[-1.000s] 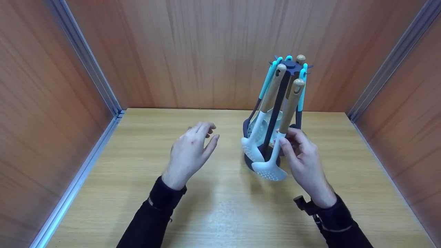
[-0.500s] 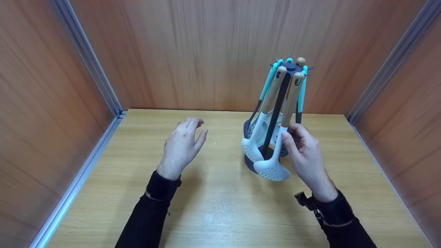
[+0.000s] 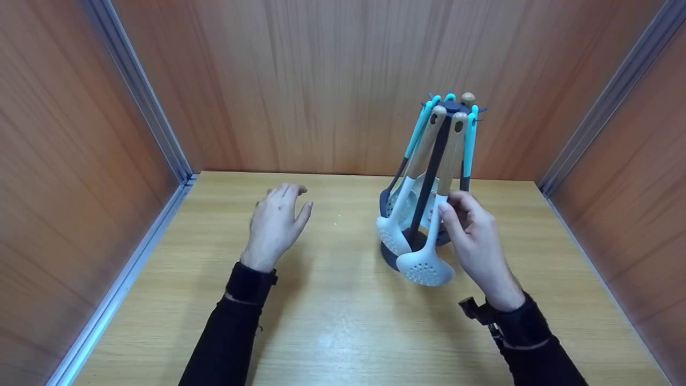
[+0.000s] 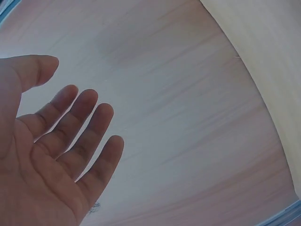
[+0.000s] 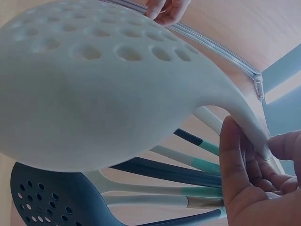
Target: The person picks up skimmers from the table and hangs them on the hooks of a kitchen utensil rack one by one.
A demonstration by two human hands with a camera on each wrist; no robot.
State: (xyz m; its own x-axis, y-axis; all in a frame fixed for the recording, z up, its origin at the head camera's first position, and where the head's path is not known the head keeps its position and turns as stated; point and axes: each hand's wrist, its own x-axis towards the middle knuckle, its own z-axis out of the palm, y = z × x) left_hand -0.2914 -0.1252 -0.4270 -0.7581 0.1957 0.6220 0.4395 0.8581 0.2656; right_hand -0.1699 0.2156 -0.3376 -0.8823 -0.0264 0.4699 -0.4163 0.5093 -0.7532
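My right hand (image 3: 478,244) pinches a white skimmer (image 3: 426,267) by its neck, thumb on the near side, just below the wooden handle. The skimmer's perforated bowl hangs down in front of a dark utensil stand (image 3: 429,179). Its handle's top hole sits close to the stand's hooked top; whether it is on a hook I cannot tell. Filling much of the right wrist view is the skimmer's bowl (image 5: 94,108). My left hand (image 3: 274,222) hovers over the table to the left, holding nothing; the left wrist view has its fingers (image 4: 101,120) loosely extended.
Around the stand hang other utensils: a white perforated ladle (image 3: 393,233) with a wooden handle, several with turquoise handles (image 3: 469,142), and a dark slotted one (image 5: 51,197). Wood-grain panels (image 3: 321,80) with metal edging enclose the pale wooden table (image 3: 343,300) at the back and sides.
The top of the skimmer's handle has shifted slightly left, towards the stand's top, and its bowl slightly right. My left hand has drifted left, away from the stand.
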